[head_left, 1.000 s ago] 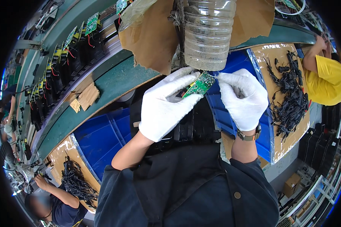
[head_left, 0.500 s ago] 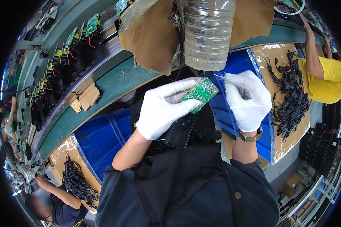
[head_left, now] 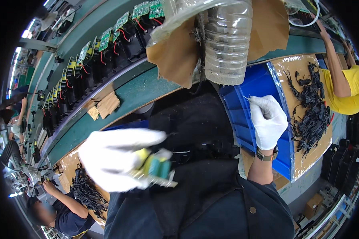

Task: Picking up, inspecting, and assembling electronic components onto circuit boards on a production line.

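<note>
My left hand (head_left: 111, 157), in a white glove and smeared by motion, is closed around a circuit board (head_left: 159, 169) in front of my chest. The board's component side faces me, with yellow and green parts and a metal piece at its edge, all blurred. Over the blue bins on the right, my right hand (head_left: 269, 119), gloved too, is pinched closed. A thin pale sliver (head_left: 247, 96) sticks out at its fingertips; too small to name.
Green boards with red wires stand along the curved conveyor (head_left: 119, 73) at the left. A clear ribbed plastic bottle (head_left: 227, 47) hangs ahead beside torn cardboard (head_left: 179, 51). Blue bins (head_left: 247, 123) and black cables (head_left: 311, 115) lie at right. Co-workers sit on both sides.
My left hand has swung left and toward me with the board, turning its component side up. My right hand stays pinched, slightly lower in the picture. The view has shifted a little.
</note>
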A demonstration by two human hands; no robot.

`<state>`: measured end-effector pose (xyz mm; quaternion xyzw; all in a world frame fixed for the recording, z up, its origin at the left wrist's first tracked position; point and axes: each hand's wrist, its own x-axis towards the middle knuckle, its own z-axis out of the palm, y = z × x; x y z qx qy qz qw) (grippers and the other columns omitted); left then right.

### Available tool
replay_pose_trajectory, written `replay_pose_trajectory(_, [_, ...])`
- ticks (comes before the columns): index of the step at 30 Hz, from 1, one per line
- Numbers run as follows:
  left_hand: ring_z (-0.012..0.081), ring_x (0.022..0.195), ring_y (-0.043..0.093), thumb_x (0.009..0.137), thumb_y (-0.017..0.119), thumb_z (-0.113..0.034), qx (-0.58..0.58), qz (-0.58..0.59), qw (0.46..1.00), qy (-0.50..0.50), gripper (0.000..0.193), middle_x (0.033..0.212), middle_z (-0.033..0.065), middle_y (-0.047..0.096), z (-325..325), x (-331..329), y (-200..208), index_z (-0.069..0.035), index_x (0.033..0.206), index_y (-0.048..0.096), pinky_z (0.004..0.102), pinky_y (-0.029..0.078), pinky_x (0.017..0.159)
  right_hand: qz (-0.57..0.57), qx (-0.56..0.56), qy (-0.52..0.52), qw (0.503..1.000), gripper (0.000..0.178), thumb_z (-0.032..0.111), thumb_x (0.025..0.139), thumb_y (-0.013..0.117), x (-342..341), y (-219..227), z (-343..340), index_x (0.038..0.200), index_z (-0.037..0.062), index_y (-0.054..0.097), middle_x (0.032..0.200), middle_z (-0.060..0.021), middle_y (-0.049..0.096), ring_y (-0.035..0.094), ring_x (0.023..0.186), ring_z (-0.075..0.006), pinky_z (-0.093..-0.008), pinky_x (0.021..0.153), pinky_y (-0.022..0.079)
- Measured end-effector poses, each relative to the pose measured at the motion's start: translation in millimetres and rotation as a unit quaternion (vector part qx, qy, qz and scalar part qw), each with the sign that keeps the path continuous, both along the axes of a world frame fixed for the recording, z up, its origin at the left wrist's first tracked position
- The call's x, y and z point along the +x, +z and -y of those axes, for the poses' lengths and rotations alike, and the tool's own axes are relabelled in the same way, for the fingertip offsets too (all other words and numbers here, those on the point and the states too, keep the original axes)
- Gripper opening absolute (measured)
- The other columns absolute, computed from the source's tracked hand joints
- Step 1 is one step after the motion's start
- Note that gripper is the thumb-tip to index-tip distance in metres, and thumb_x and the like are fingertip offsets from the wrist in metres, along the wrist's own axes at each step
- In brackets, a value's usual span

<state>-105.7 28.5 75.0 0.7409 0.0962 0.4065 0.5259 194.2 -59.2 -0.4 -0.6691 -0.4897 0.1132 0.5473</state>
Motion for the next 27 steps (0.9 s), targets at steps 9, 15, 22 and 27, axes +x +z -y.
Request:
replay_pose_trajectory(9, [0.0187,0.084,0.064,0.083,0.064,0.0,-0.314,-0.051,0.947,0.048,0.038,0.103,0.0176,0.067,-33,-20,131,-0.005,0.12,0.06,0.0272,0.055,0.062,0.023,-0.086,-0.013,0.996,0.015,-0.007,0.072,0.066,7,-3,1,0.082,0.0023,0.072,0.068,-0.0003,0.058,0.04,0.053,-0.0092,-0.0218,0.049,0.031])
replay_pose_trajectory(15, [0.0246,0.081,0.064,0.083,0.064,-0.017,0.326,-0.223,0.738,0.547,0.059,0.117,0.0193,0.057,-106,-32,122,-0.001,0.136,0.042,0.0317,0.05,0.071,0.052,-0.068,-0.011,0.996,0.016,-0.006,0.073,0.066,2,-15,2,0.085,0.0028,0.072,0.068,-0.0004,0.056,0.039,0.054,-0.0098,-0.0226,0.05,0.031])
replay_pose_trajectory(22, [0.0251,0.093,0.064,0.072,0.066,-0.007,0.182,-0.041,0.896,0.403,0.042,0.107,0.0123,0.069,-250,-25,98,-0.001,0.114,0.066,0.0307,0.05,0.085,0.042,-0.044,0.015,0.998,0.015,-0.005,0.074,0.066,1,-11,0,0.086,0.0025,0.072,0.069,-0.0002,0.054,0.039,0.055,-0.0096,-0.0227,0.05,0.03])
replay_pose_trajectory(27, [0.0327,0.1,0.063,0.07,0.069,-0.014,0.315,-0.32,0.664,0.598,0.051,0.117,0.0165,0.065,-340,-24,22,-0.008,0.121,0.063,0.0347,0.045,0.096,0.023,-0.059,-0.017,0.998,0.015,-0.005,0.074,0.066,4,-11,6,0.086,0.0023,0.072,0.069,0.0002,0.054,0.039,0.055,-0.0093,-0.0226,0.051,0.031])
